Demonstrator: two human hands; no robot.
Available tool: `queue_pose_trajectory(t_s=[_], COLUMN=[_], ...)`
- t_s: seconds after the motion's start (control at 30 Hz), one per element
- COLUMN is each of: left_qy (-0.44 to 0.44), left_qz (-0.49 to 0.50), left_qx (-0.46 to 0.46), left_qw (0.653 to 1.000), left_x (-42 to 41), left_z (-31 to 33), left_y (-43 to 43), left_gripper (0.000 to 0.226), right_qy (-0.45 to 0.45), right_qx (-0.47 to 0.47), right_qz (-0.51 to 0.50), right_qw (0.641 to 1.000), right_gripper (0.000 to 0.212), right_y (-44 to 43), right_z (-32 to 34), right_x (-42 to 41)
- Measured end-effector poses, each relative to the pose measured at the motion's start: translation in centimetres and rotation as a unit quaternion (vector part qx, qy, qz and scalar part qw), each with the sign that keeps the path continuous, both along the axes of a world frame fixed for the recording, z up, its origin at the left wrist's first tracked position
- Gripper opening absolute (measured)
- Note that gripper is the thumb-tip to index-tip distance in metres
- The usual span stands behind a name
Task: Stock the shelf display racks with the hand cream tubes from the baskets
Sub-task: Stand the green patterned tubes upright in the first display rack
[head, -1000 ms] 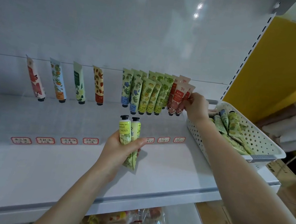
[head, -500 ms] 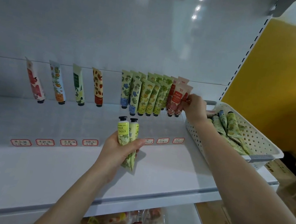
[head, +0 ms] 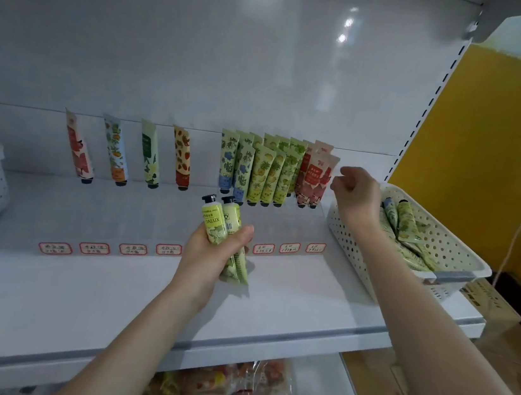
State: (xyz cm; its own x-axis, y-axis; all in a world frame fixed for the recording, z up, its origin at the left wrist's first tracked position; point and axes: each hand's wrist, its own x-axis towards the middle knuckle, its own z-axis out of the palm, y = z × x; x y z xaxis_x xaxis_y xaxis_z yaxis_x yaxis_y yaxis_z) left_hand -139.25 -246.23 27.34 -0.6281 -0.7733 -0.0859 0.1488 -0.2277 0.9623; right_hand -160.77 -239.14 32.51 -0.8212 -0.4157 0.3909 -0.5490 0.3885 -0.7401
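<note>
left hand (head: 210, 255): grips two green tubes (head: 215, 224) | right hand (head: 357, 190): beside red tubes (head: 312, 181)

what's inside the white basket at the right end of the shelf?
Green hand cream tubes lie piled in the basket. The right hand and its arm cover the near left part, and the basket's own wall hides the bottom, so the tubes cannot be counted.

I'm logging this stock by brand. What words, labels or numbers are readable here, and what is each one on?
"XIYIN…" (last letter unclear), printed lengthwise on the yellow-green plastic tube with black cap held in the left hand.
Red-bordered white shelf labels: handwritten, too blurred to read.
Print on the hanging tubes: too small to read.
</note>
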Motion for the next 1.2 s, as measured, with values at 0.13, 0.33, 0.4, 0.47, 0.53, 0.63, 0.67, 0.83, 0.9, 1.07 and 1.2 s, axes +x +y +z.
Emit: queue_pose_trajectory(t_s=[0.13,0.33,0.4,0.47,0.53,0.63,0.67,0.83,0.9,1.07,1.2], left_qy=[0.028,0.045,0.050,0.050,0.049,0.040,0.039,0.041,0.044,0.044,0.049], left_qz=[0.044,0.073,0.071,0.070,0.069,0.069,0.068,0.083,0.081,0.047,0.034], left_qx=[0.023,0.011,0.013,0.013,0.012,0.016,0.020,0.014,0.004,-0.027,-0.034], left_qw=[0.998,0.996,0.996,0.996,0.996,0.997,0.997,0.996,0.996,0.998,0.998], left_x=[0.3,1.4,1.7,1.9,2.1,2.6,2.9,4.5,5.1,6.3,7.3], left_z=[0.9,1.6,1.6,1.4,1.2,0.8,0.7,1.1,1.6,3.3,3.9], left_y=[0.2,0.9,1.1,1.2,1.6,2.1,2.3,3.3,3.9,5.9,6.7], left_gripper=[0.023,0.037,0.036,0.031,0.030,0.031,0.028,0.021,0.026,0.017,0.010], right_qy=[-0.070,-0.162,-0.178,-0.193,-0.192,-0.173,-0.162,-0.189,-0.214,-0.250,-0.266], right_qx=[-0.053,0.057,0.069,0.072,0.065,0.066,0.074,0.079,0.068,0.039,-0.009], right_qz=[0.150,0.322,0.343,0.352,0.349,0.330,0.323,0.300,0.304,0.317,0.313], right_qw=[0.985,0.931,0.920,0.913,0.915,0.926,0.929,0.932,0.926,0.914,0.912], right_gripper=[0.011,0.009,0.007,0.009,0.009,0.009,0.011,0.014,0.013,0.018,0.013], right_y=[1.7,3.2,3.3,3.4,3.7,4.5,4.8,7.5,8.7,10.8,11.5], right_z=[0.0,-0.6,-1.2,-1.7,-2.2,-2.7,-2.8,-2.6,-2.1,-0.8,-0.5], right_x=[5.4,11.2,12.1,12.8,13.2,13.8,13.9,14.3,14.4,14.5,14.4])
